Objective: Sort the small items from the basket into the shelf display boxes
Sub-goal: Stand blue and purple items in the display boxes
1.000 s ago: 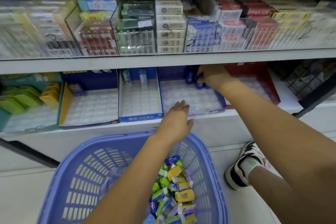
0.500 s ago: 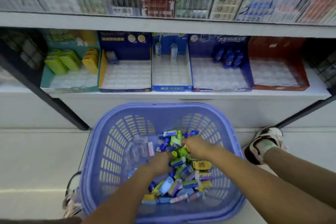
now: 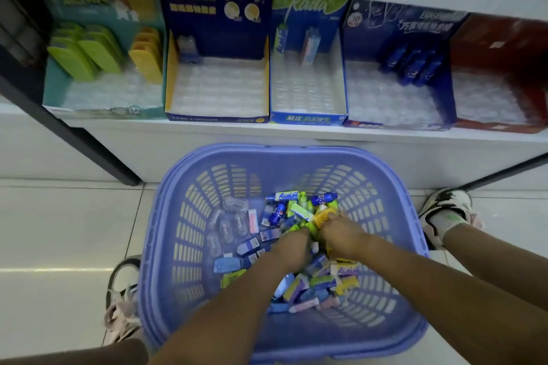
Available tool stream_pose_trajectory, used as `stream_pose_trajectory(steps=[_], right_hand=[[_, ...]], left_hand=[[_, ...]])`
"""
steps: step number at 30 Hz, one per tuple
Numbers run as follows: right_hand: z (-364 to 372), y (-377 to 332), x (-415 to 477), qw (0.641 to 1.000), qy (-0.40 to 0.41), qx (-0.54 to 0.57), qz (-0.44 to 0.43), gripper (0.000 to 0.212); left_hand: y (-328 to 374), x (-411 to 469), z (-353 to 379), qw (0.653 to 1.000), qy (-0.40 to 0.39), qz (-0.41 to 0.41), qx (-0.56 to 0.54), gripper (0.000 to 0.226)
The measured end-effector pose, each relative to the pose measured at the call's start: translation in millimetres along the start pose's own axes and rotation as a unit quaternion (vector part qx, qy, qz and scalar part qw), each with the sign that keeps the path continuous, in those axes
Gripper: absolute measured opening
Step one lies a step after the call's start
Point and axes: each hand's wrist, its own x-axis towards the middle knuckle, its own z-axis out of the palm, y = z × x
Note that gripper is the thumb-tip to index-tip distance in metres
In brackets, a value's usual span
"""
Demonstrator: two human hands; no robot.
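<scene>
well, we are only getting started. the shelf display boxes (image 3: 218, 119) are showing mostly bare slots, and a heap of small items (image 3: 318, 281) is lying in the purple basket (image 3: 267, 151). they are looking bright, tiny and jumbled. our left grip (image 3: 292, 246) and right grip (image 3: 341, 234) are digging into the heap; we cannot tell if they are clamped on anything.

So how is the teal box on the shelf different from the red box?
The teal box is at the left end of the row; the red box is at the right end. The teal box holds green items and yellow items standing at its back; the red box shows none. Both have clear dimpled trays.
</scene>
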Motion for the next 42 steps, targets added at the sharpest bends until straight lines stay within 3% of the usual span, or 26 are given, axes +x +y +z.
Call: stream_pose_trajectory(steps=[6, 9, 12, 17, 20, 27, 29, 30, 31, 34, 35, 36, 38, 39, 40, 42], right_hand=[[-19, 2, 0, 0.996, -0.079, 0.030, -0.014, 0.022], [-29, 6, -6, 0.991, -0.128, 0.025, -0.024, 0.037], [-40, 5, -13, 0.992, -0.115, 0.041, -0.024, 0.045], [-43, 10, -16, 0.987, -0.099, 0.125, -0.007, 0.037], [-37, 20, -20, 0.978, -0.043, 0.202, 0.015, 0.029], [-26, 26, -21, 0.973, -0.024, 0.220, 0.068, 0.034], [-33, 33, -27, 0.956, 0.020, 0.273, 0.102, 0.037], [-37, 37, -32, 0.933, 0.057, 0.334, 0.125, 0.038], [-40, 39, -40, 0.887, 0.096, 0.427, 0.148, 0.037], [-51, 33, -60, 0.644, 0.187, 0.729, 0.138, 0.037], [-55, 27, -64, 0.588, 0.210, 0.772, 0.118, 0.038], [-60, 21, -66, 0.554, 0.235, 0.792, 0.103, 0.037], [-73, 8, -68, 0.530, 0.289, 0.792, 0.089, 0.032], [-80, 2, -69, 0.534, 0.313, 0.780, 0.088, 0.030], [-87, -2, -70, 0.548, 0.334, 0.762, 0.089, 0.029], [-100, -9, -71, 0.608, 0.369, 0.697, 0.097, 0.033]], left_hand=[[1, 3, 1, 0.992, -0.059, -0.036, -0.102, 0.039], [2, 0, 6, 0.988, -0.117, -0.043, -0.095, 0.044], [-1, -2, 9, 0.993, -0.115, -0.009, -0.020, 0.057], [0, 0, 5, 0.993, -0.118, -0.017, 0.025, 0.049], [0, -2, 6, 0.990, -0.134, -0.027, 0.036, 0.047], [-8, 0, -3, 0.984, -0.069, -0.114, -0.115, 0.044], [-7, 0, -13, 0.941, -0.055, -0.180, -0.280, 0.034], [-5, -1, -20, 0.898, -0.059, -0.203, -0.385, 0.033], [-2, -3, -29, 0.844, -0.068, -0.213, -0.487, 0.033], [16, -15, -56, 0.665, -0.085, -0.169, -0.722, 0.039], [25, -19, -65, 0.623, -0.081, -0.142, -0.765, 0.041], [35, -24, -74, 0.598, -0.071, -0.112, -0.790, 0.042], [54, -37, -91, 0.574, -0.041, -0.051, -0.816, 0.044], [61, -43, -98, 0.560, -0.025, -0.028, -0.827, 0.045], [66, -49, -104, 0.546, -0.009, -0.011, -0.838, 0.046], [70, -63, -115, 0.527, 0.018, 0.013, -0.850, 0.047]])
